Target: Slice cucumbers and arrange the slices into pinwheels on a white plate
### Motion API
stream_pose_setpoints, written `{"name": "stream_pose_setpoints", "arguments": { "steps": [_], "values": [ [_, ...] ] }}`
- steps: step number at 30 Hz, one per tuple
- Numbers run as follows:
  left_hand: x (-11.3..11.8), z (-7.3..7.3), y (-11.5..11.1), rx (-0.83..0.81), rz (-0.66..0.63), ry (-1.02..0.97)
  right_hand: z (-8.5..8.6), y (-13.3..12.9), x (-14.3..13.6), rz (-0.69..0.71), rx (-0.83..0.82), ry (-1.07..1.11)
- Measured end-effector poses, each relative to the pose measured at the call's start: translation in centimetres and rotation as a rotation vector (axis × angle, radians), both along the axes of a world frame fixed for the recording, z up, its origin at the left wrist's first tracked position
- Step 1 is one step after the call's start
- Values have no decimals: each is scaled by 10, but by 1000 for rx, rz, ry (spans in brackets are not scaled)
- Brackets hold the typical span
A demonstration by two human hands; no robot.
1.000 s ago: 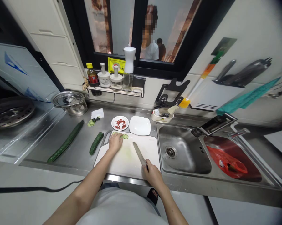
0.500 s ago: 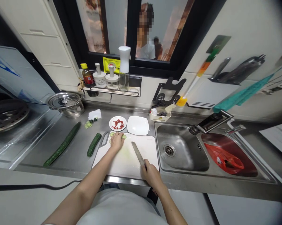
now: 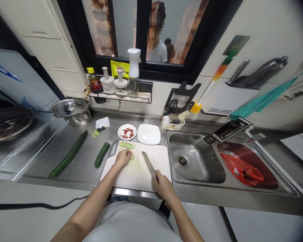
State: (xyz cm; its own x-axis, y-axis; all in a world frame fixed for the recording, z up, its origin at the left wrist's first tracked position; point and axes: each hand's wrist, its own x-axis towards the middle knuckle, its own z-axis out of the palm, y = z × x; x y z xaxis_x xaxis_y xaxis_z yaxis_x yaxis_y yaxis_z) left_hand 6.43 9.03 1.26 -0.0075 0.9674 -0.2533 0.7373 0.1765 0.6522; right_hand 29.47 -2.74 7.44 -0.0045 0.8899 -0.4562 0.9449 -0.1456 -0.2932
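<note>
Bare board [image 3: 138,174] separates left hand [image 3: 123,158], fingers curled by slices [image 3: 132,157], grip unclear, from right hand [image 3: 162,185], grip shut round knife [image 3: 148,163]

Left hand [image 3: 123,158] partly covered lower cucumber slices [image 3: 132,157]; right hand [image 3: 162,185] hid most of knife handle [image 3: 156,174]. Printed sheet [image 3: 299,143] cut off at right edge.

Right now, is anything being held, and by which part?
The right hand holds the knife by its handle. The left hand is at the cucumber slices; its grip cannot be told.
</note>
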Motion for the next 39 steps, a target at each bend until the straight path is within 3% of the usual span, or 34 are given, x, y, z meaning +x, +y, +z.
{"name": "stream_pose_setpoints", "arguments": {
  "steps": [8,12,16,20,27,39],
  "values": [
    [-6,23,1,12,-372,194,-2,1,-1,10,8,1],
    [-2,33,8,59,-469,216,-4,2,0,19,11,-7],
    [-6,29,9,118,-368,184,-2,-2,0,45,10,-16],
    [-12,24,4,66,-257,238,2,-9,-2,117,28,-26],
    [-7,20,-6,34,-198,317,12,-10,-12,281,31,-72],
    [-4,20,0,-34,-135,341,27,-5,-30,324,-98,-129]
  ]
}}
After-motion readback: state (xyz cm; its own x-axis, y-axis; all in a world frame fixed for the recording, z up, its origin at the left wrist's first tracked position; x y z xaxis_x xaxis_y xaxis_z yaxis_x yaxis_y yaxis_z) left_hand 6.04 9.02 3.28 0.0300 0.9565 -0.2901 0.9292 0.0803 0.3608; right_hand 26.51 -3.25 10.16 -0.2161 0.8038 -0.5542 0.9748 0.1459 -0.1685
